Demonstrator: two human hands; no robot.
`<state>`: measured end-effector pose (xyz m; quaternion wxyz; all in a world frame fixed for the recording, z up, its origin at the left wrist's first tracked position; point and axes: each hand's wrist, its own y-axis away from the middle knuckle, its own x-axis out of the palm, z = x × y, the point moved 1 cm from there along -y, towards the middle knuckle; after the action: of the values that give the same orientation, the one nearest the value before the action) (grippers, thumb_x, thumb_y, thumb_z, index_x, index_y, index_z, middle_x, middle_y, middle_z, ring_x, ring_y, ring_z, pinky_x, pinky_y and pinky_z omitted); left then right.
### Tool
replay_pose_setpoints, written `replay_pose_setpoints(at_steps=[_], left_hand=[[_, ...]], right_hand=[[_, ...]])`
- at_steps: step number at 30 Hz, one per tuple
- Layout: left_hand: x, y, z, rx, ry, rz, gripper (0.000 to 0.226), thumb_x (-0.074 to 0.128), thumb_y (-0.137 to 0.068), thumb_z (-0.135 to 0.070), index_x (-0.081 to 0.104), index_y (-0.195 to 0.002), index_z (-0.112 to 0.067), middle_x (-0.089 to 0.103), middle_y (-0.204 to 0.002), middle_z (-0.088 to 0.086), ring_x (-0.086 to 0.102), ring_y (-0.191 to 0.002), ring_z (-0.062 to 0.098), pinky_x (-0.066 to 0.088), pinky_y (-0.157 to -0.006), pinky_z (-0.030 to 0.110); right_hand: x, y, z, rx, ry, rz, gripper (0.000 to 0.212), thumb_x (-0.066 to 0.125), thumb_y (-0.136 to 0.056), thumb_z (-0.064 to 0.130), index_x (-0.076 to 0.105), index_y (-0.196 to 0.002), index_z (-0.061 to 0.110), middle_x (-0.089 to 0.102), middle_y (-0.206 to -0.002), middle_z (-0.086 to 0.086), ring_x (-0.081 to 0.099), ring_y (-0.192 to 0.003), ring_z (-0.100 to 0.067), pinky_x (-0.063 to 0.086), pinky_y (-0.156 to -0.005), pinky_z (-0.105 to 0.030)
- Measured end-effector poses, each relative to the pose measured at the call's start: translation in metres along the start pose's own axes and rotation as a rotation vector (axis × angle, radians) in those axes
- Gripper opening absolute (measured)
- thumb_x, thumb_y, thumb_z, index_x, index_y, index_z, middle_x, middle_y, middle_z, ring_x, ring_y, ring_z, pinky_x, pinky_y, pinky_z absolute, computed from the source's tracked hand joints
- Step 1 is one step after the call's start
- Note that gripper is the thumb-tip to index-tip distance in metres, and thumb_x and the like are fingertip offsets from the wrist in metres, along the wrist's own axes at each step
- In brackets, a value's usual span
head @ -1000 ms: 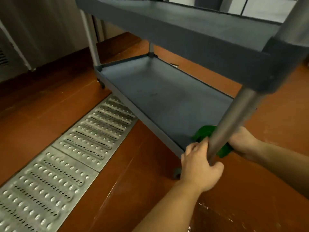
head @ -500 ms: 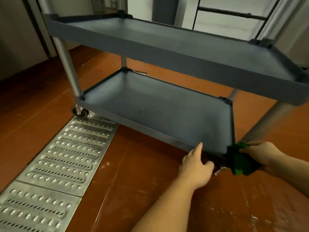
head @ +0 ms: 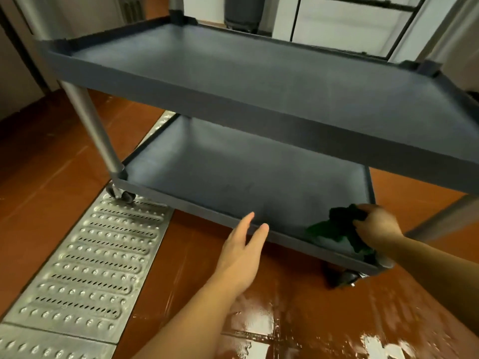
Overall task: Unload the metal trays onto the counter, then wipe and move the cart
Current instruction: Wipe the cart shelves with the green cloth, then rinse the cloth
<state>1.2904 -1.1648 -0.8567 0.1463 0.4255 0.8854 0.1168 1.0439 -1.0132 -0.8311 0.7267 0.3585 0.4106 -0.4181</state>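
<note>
A dark grey cart (head: 233, 107) with metal legs fills the view; two of its shelves show and both are bare. My right hand (head: 375, 226) grips a crumpled green cloth (head: 337, 226) at the near right corner of the bottom shelf (head: 233, 172). My left hand (head: 245, 248) reaches toward the front rim of that shelf with straight fingers, its fingertips at the rim. No metal trays are in view.
A perforated metal drain grate (head: 85, 260) runs along the floor at the left, with a cart caster (head: 124, 195) on its far end. The red-brown floor (head: 311, 320) is wet and shiny near me. Another caster (head: 344, 277) sits under the near right corner.
My left hand let go of the cart's metal leg and opened at the shelf's front rim. The right hand carried the cloth from outside the corner onto the bottom shelf. The view pulled back.
</note>
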Motion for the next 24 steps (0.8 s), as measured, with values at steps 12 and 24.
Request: replay_pose_setpoints(at_steps=[12, 24], left_hand=[[-0.053, -0.123, 0.005, 0.057, 0.058, -0.05, 0.053, 0.041, -0.093, -0.06, 0.035, -0.143, -0.044, 0.038, -0.147, -0.017, 0.036, -0.135, 0.01, 0.028, -0.097, 0.026], [-0.101, -0.176, 0.035, 0.162, 0.041, -0.27, 0.033, 0.044, -0.097, -0.043, 0.064, -0.115, -0.023, 0.064, -0.106, -0.013, 0.054, -0.101, 0.008, 0.032, -0.079, 0.016]], right_hand=[[0.114, -0.033, 0.042, 0.008, 0.272, 0.162, 0.045, 0.041, -0.092, -0.002, 0.049, -0.133, 0.015, 0.059, -0.114, -0.013, 0.059, -0.09, -0.028, 0.05, -0.072, -0.037], [0.196, -0.047, 0.189, -0.083, -0.374, 0.087, 0.034, 0.05, -0.097, 0.01, 0.054, -0.13, 0.015, 0.06, -0.122, -0.007, 0.06, -0.095, -0.024, 0.052, -0.081, -0.032]])
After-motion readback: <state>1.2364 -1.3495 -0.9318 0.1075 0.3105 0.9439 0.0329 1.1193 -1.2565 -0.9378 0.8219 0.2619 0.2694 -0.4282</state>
